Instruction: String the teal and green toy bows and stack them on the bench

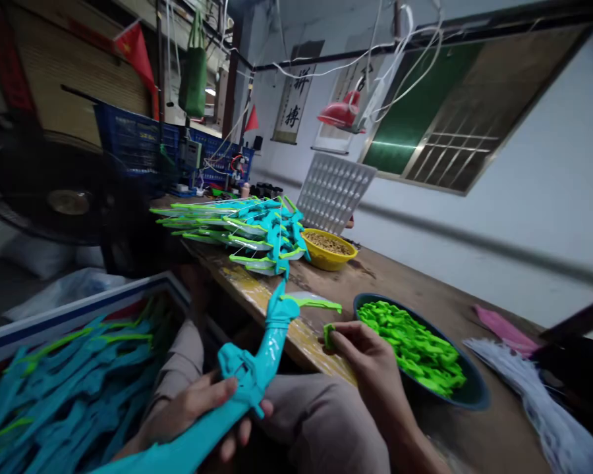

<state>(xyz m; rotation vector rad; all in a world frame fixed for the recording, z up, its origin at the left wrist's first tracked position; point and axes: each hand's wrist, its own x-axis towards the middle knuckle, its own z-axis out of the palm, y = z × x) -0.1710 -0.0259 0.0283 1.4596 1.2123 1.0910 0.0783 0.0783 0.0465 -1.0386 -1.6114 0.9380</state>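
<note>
Right now, through the head camera, I have the left hand [197,405] wrapped around a turquoise frame [248,388], thumb on top and fingers curled beneath, the frame slanting up toward the edge of the table [395,273]. The right hand [368,352] pinches a small green part [329,337] between thumb and fingertips — just beside a dark bowl [474,388] that I see heaped with bright green parts [415,349]. Further along stands a yellow bowl [326,261], filled with small tan pieces [329,243] too fine for me to make out. Next to it lies a stack of turquoise frames with green arms [269,230]. To the left, a white-rimmed crate [89,306] holds a jumble of other turquoise frames [74,388] — some green strips [126,338] showing among them
</note>
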